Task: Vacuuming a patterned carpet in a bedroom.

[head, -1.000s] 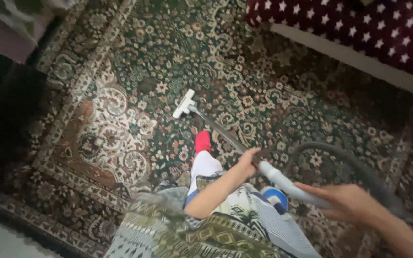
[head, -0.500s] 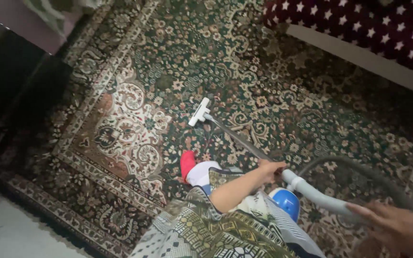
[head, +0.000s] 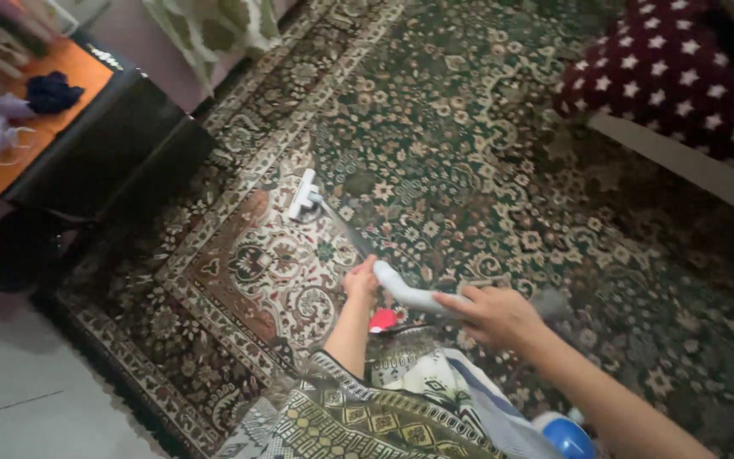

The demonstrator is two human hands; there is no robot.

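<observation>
**Vacuum head swung to the carpet's pale medallion**

Swung leftward since the earlier frames, the white floor nozzle [head: 303, 195] now sits left of centre in the frame, at the edge of the cream-and-rust medallion of the patterned carpet [head: 469, 153], where before it lay on the dark green field. Both hands have drawn closer together on the vacuum wand [head: 409, 294]. Just below centre, the left hand [head: 362, 280] is clenched round the wand's upper end. Beside it to the right, the right hand [head: 494, 314] grips the pale grey handle part. A red sock [head: 382, 320] peeks out beneath the wand, between the two hands. At lower right, the blue vacuum body [head: 566, 437] shows at the frame's bottom edge. A dark bench [head: 87, 144] with an orange top has come into view at upper left, and a star-patterned maroon cover [head: 681, 85] fills the upper right.
</observation>
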